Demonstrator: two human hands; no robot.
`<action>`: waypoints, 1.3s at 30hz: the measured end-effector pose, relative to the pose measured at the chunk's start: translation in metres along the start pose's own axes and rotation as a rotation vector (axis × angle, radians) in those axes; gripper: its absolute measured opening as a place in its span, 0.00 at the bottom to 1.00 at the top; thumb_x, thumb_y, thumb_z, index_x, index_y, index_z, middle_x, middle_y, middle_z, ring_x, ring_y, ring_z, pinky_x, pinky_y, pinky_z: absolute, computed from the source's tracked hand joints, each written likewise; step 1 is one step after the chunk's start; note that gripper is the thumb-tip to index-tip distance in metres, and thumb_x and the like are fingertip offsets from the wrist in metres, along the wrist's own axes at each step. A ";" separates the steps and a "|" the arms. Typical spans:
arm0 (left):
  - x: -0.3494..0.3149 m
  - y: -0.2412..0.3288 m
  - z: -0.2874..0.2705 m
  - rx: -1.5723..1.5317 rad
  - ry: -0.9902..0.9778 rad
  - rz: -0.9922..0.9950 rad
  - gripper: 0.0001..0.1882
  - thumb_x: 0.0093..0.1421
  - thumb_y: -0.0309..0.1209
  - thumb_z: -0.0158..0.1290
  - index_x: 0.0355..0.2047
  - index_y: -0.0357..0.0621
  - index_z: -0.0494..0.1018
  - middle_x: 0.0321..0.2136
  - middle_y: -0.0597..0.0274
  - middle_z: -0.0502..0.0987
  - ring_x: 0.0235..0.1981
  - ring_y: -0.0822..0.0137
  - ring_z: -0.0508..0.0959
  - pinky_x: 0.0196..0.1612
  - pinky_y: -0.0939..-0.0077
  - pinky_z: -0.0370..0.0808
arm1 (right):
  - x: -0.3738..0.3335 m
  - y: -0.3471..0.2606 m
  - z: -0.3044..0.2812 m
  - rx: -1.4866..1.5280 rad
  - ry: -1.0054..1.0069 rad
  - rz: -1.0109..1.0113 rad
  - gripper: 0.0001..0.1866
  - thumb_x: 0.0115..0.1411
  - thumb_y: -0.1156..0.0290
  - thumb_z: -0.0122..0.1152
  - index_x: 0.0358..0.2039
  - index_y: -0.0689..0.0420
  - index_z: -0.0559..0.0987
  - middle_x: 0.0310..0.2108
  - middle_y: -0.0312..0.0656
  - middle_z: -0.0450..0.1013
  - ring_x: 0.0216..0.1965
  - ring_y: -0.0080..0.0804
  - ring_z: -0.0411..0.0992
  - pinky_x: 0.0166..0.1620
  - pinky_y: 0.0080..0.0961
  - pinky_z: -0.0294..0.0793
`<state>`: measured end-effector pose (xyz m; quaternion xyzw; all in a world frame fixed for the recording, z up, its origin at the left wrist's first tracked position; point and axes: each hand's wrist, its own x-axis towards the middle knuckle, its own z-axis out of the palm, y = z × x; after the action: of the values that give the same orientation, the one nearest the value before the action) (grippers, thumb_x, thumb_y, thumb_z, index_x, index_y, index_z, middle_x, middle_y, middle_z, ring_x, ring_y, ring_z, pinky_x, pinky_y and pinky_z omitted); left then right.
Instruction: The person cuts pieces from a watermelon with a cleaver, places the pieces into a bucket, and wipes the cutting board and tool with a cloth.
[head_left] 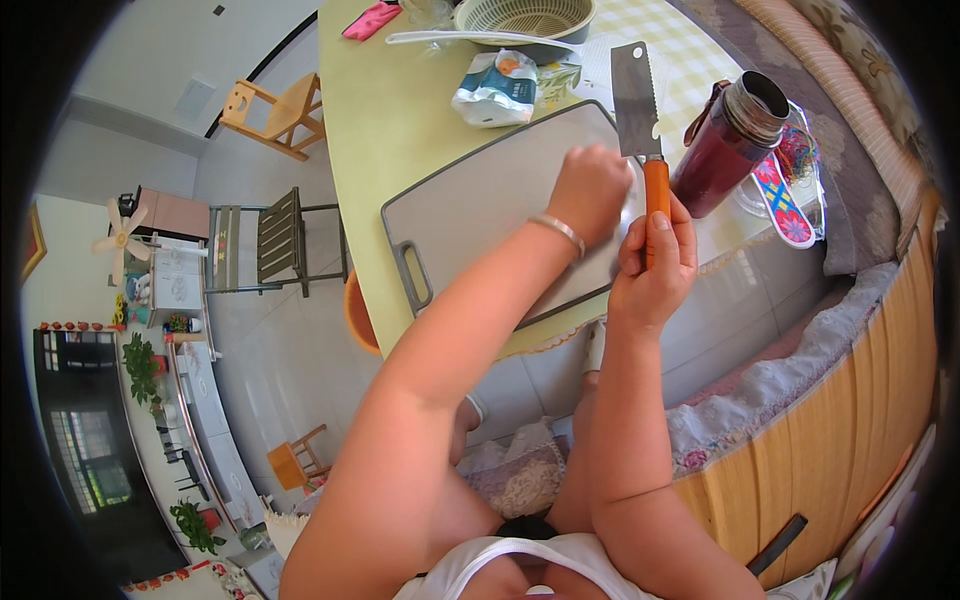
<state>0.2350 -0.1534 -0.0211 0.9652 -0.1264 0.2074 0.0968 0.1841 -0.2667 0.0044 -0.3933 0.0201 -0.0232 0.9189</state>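
My right hand (pixel 660 255) is wrapped round the orange handle of a kitchen knife (pixel 635 100). Its broad grey blade points away from me, with a toothed right edge, a notch and a hole near the tip. My left hand (pixel 592 190), with a bracelet at the wrist, is curled closed just left of the knife handle, above the cutting board (pixel 480 200). Its fingers face away, so anything inside them is hidden. The grey board has a dark rim and a handle slot at its near left corner.
Right of the knife stands an uncapped dark red flask (pixel 727 145), beside a flowered shoe-sole shape (pixel 785 205). Beyond the board are a white packet (pixel 497 90), a colander (pixel 525 18) and a long white-handled utensil (pixel 450 37). A sofa (pixel 800 380) borders the right.
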 end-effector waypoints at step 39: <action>-0.041 0.030 -0.030 -0.055 -0.188 0.101 0.02 0.49 0.29 0.53 0.23 0.51 0.75 0.30 0.67 0.75 0.36 0.63 0.74 0.40 0.65 0.68 | -0.013 -0.003 0.013 -0.155 0.006 -0.196 0.17 0.63 0.75 0.52 0.52 0.65 0.72 0.22 0.32 0.66 0.20 0.12 0.55 0.22 0.10 0.51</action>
<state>0.1790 -0.1664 -0.0075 0.9697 -0.1892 0.1172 0.1003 0.1719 -0.2588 0.0160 -0.4630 -0.0139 -0.1125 0.8791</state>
